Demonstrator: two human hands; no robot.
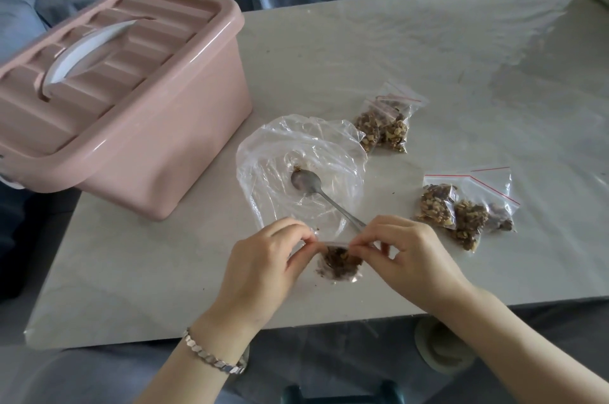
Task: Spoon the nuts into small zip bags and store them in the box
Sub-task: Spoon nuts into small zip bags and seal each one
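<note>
- The small zip bag (339, 266) is clear, its lower part bulging with dark brown chopped nuts. It sits near the front edge of the tabletop (428, 57), between the two hands.
- The left hand (263, 266) pinches the left end of the bag's top strip, thumb and forefinger closed tight.
- The right hand (408, 258) pinches the right end the same way.
- The strip runs side to side; the mouth faces away from the person.
- Just beyond, a spoon (316, 192) lies on a crumpled clear bag (296, 146).
- Filled zip bags (384, 126) lie to the right, and a pink box (131, 126) to the left.
</note>
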